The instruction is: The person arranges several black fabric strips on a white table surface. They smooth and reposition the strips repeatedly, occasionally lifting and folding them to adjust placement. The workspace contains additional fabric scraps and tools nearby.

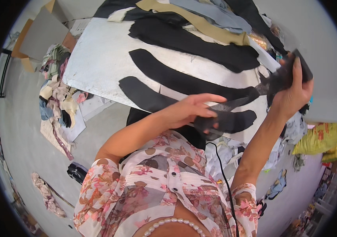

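Note:
My right hand is raised at the table's right end, its fingers closed on a bunch of black fabric that is smeared by motion. From there a thin, dark, partly see-through fabric strip runs down to my left hand, whose fingers close on its other end above the near table edge. Below my hands lie a curved black fabric piece and, just beyond, a longer curved black piece. A wider black piece with a frayed edge is farther back.
Olive and grey-blue fabric pieces overlap at the back of the white table. Fabric scraps and a cardboard box stand at left. A yellow sack sits at right; a black cord hangs near my right arm.

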Tool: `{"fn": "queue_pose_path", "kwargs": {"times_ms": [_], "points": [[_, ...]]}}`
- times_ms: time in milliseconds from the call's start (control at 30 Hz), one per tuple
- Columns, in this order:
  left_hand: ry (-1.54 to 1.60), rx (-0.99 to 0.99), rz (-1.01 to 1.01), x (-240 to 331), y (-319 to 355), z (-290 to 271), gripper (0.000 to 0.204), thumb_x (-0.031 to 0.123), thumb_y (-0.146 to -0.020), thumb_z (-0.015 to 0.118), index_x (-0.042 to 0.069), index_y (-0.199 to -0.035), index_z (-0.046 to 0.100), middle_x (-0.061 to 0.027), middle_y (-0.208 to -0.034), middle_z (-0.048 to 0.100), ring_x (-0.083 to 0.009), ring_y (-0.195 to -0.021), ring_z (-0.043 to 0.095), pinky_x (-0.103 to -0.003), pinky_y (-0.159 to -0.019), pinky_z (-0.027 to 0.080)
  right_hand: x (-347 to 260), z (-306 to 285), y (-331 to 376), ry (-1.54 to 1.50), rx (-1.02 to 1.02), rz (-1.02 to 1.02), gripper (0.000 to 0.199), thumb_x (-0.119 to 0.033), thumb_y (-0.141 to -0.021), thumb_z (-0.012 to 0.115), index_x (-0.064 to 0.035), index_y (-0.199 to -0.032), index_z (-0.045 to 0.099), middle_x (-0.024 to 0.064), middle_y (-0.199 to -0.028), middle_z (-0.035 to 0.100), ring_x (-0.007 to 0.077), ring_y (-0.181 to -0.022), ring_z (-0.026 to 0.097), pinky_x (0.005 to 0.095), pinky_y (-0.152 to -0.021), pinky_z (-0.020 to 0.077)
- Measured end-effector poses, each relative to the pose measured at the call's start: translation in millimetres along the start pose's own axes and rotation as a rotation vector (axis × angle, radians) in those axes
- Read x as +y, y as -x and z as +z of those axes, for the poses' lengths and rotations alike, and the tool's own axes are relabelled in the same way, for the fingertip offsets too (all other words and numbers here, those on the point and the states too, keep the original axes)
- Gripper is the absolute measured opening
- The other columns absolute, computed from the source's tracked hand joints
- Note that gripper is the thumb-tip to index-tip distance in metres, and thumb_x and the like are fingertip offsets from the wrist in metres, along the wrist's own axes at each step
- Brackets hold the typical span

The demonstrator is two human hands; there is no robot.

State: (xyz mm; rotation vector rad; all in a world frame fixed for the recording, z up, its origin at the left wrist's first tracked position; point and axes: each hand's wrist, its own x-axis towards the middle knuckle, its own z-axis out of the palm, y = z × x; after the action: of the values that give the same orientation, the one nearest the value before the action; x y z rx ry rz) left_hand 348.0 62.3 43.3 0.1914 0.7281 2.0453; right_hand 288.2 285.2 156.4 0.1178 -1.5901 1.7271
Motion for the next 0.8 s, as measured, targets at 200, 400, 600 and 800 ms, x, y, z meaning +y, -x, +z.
{"fn": "queue_pose_path", "kwargs": {"times_ms": [200,400,600,800], "points": [[0.018,0.128,0.058,2.4,34.7,-26.0,0.059,-0.002,-0.087,0.066,0.003,-0.142,0.047,-0.0062,-0.101,0.071,-0.01,-0.092,0.069,-0.022,-0.085,0.052,26.5,-127.5,58.3,0.182,0.268,0.145,0.021,-0.004,-0.09,0.069,0.0028,-0.109,0.064,0.01,-0.103,0.069,0.0164,-0.086,0.067,0.03,-0.074,0.0575],[0.037,0.246,0.017,0.1,39.2,-34.6,0.029,0.001,-0.089,0.065,0.002,-0.118,0.064,-0.0063,-0.103,0.07,-0.0116,-0.094,0.069,-0.022,-0.088,0.053,40.1,-186.6,120.4,1.127,-0.006,0.217,0.033,-0.01,-0.084,0.076,-0.0011,-0.114,0.065,0.0074,-0.11,0.069,0.0184,-0.091,0.064,0.0324,-0.08,0.0511],[0.1,0.322,0.018,8.3,38.9,-23.8,0.027,0.004,-0.092,0.062,0.002,-0.119,0.063,-0.0094,-0.101,0.07,-0.0144,-0.092,0.07,-0.03,-0.073,0.06,-3.2,-30.5,125.0,0.522,-0.938,-0.08,0.065,-0.004,-0.067,0.076,-0.0045,-0.129,0.057,0.0188,-0.135,0.055,0.0373,-0.131,0.049,0.0451,-0.108,0.0393],[0.343,0.264,0.059,14.8,47.3,-27.9,0.041,0.021,-0.102,0.041,-0.003,-0.133,0.051,-0.0223,-0.11,0.067,-0.0259,-0.093,0.071,-0.037,-0.063,0.061,29.0,9.0,146.7,0.374,-0.733,0.183,0.008,0.0,-0.088,0.065,0.0006,-0.096,0.067,0.0099,-0.077,0.067,0.0159,-0.064,0.064,0.026,-0.061,0.0482]]}}
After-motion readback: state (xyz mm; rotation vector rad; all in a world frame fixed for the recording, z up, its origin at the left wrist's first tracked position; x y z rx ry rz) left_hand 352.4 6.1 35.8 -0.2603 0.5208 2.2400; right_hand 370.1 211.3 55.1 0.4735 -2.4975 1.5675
